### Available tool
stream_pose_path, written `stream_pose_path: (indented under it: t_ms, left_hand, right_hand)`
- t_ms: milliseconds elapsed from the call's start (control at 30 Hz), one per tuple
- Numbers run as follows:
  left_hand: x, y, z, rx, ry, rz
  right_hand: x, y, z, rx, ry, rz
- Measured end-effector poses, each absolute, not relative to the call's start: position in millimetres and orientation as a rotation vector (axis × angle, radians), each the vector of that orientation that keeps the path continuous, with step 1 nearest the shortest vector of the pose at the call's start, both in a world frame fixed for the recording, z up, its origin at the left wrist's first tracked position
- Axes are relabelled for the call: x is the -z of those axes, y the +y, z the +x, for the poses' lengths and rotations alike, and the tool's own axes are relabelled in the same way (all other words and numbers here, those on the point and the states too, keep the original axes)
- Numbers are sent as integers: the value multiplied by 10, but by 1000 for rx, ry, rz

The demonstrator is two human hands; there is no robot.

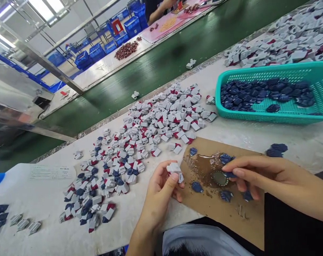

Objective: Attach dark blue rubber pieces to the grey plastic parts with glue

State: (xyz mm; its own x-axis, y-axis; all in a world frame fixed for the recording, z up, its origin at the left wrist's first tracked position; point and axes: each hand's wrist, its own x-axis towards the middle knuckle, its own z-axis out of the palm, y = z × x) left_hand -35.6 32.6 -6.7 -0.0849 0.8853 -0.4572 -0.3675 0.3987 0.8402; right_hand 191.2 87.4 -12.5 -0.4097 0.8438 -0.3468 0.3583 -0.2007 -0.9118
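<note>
Between the thumb and fingers of my left hand (163, 186) is a small light-grey plastic part (174, 170). My right hand (259, 174) pinches a small dark-blue plastic piece (230, 174), just over a round cap (219, 179) with liquid in it. The cap sits on a brown cardboard sheet (246, 217), wet around it. Several blue pieces (197, 187) lie on the cardboard near the cap. One more is partly hidden under my right fingers.
A large heap of grey and red parts (161, 121), some with blue pieces, spreads left. A teal basket (273, 115) holds blue pieces. A plastic bottle (38, 176) lies at left. Beyond runs a green conveyor belt (161, 76); a co-worker's arm (158, 14) shows across it.
</note>
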Motion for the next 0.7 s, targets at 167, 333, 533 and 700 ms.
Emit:
stream_pose_path:
  t_ms: [167, 333, 533, 700]
  left_hand:
    - [122, 309, -343, -1158, 1273, 542]
    - [136, 320, -356, -1214, 1301, 520]
    - [139, 319, -337, -1239, 1264, 456]
    - [126, 308, -312, -1297, 1188, 339]
  right_hand:
    - [366, 860, 2012, -692, -2378, -1173]
    - [379, 832, 1993, -331, -2620, -897]
    - [299, 767, 1917, -54, -2725, -872]
    - [385, 688, 1874, -13, -2702, -907]
